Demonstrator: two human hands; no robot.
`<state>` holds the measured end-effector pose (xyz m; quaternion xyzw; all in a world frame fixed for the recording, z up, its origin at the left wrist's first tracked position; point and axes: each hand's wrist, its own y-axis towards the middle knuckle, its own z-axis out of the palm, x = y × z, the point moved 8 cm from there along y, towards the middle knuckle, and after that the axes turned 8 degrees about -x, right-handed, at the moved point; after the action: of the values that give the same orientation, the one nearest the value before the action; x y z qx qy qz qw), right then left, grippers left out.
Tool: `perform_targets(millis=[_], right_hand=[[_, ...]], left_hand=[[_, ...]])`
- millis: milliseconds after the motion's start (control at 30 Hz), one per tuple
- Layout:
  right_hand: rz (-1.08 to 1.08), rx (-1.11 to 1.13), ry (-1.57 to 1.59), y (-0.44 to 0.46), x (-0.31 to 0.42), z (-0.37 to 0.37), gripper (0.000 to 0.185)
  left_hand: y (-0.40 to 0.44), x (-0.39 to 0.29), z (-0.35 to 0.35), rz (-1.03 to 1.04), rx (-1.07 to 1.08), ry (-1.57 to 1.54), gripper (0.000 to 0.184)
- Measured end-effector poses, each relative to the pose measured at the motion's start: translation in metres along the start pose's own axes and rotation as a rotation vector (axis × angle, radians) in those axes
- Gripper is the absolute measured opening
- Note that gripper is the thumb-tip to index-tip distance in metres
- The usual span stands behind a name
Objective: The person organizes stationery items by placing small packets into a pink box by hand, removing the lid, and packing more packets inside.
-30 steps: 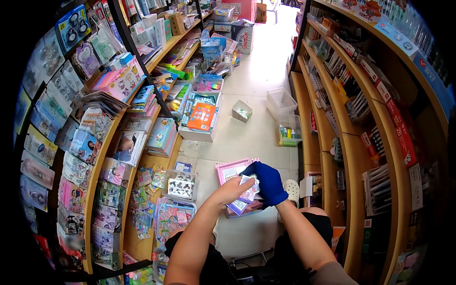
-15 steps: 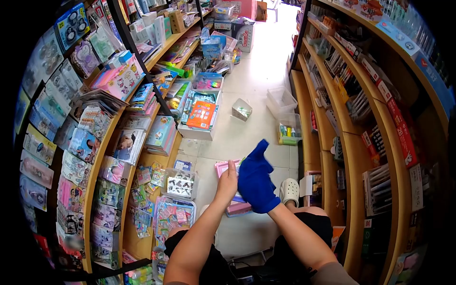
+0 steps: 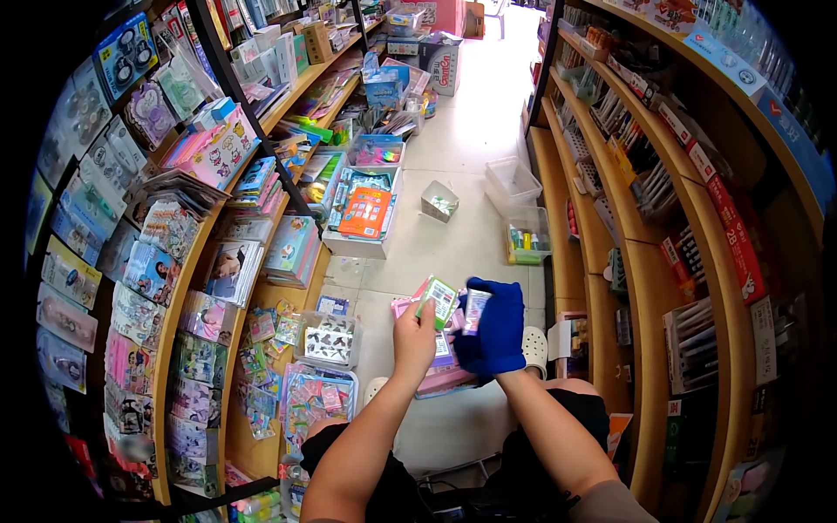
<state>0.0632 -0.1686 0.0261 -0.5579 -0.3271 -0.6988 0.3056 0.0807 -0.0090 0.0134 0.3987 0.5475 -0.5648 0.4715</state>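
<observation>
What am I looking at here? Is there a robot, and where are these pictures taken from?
There is no robot: these are a person's own hands. All the pictures come from one camera worn on the head, looking forward and down, so the forearms reach in from the bottom edge.

The bare left hand holds a green-edged packet. The right hand, in a blue glove, holds a small pale packet. Below them is a pink container, partly hidden, with a purple packet.

Farther along the tiled floor stand clear tubs and a box with an orange-covered item. Shelves line both sides.
</observation>
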Motion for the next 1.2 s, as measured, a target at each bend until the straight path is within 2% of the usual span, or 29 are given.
perform_targets(millis=[33,100,167,200,233,300,367,500,600,700,733,833,867,967,1033,1100,1200], right_hand=[[-0.205,-0.073,-0.277,0.005,0.011,-0.007,0.011],[-0.232,-0.151,-0.178,0.0,0.008,-0.015,0.01],[-0.386,-0.143,-0.331,-0.006,0.026,-0.007,0.007],[-0.557,0.01,-0.763,-0.013,0.047,0.005,0.002],[-0.652,0.069,-0.825,-0.015,0.048,0.01,0.003],[-0.845,0.187,-0.943,-0.022,0.046,0.023,0.006],[-0.85,0.228,-0.946,-0.024,0.052,0.032,0.008],[-0.854,0.304,-0.896,-0.021,0.029,0.032,0.011],[-0.807,0.118,-0.875,-0.011,0.031,0.018,0.013],[-0.578,0.119,-0.823,0.001,0.031,0.007,0.011],[-0.561,0.09,-0.828,0.004,0.035,0.006,0.009],[-0.459,0.13,-0.805,0.007,0.029,-0.001,0.009],[-0.531,0.114,-0.798,0.005,0.031,-0.002,0.008],[-0.725,0.069,-0.747,-0.003,0.033,-0.002,0.008],[-0.825,0.038,-0.676,-0.01,0.038,0.001,0.009],[-0.716,0.115,-0.774,-0.006,0.035,0.003,0.01],[-0.651,0.207,-0.812,-0.004,0.033,0.008,0.009]], left_hand=[[-0.003,-0.006,0.003,0.087,0.013,0.065,0.026],[-0.014,-0.018,0.013,0.262,0.039,0.196,0.021],[-0.026,-0.025,0.023,0.316,0.047,0.271,0.021],[-0.031,-0.025,0.025,0.357,0.044,0.348,0.021],[-0.035,-0.025,0.026,0.397,0.041,0.424,0.021],[-0.033,-0.023,0.023,0.394,0.0,0.358,0.022],[-0.033,-0.029,0.017,0.355,-0.028,0.386,0.024],[-0.03,-0.021,0.012,0.421,-0.026,0.439,0.024],[-0.033,-0.023,0.017,0.41,0.034,0.407,0.021],[-0.029,-0.041,0.007,0.403,-0.065,0.297,0.02],[-0.02,-0.028,0.002,0.244,-0.016,0.274,0.022],[-0.004,-0.029,-0.007,0.039,0.041,-0.232,0.029],[-0.001,-0.032,-0.007,0.01,0.119,-0.299,0.035],[-0.007,-0.025,0.004,-0.12,0.302,-0.251,0.036],[-0.015,-0.02,0.013,-0.087,0.335,-0.181,0.033],[-0.014,-0.014,0.019,-0.014,0.408,-0.074,0.03],[-0.014,-0.017,0.018,-0.055,0.419,-0.067,0.027]])
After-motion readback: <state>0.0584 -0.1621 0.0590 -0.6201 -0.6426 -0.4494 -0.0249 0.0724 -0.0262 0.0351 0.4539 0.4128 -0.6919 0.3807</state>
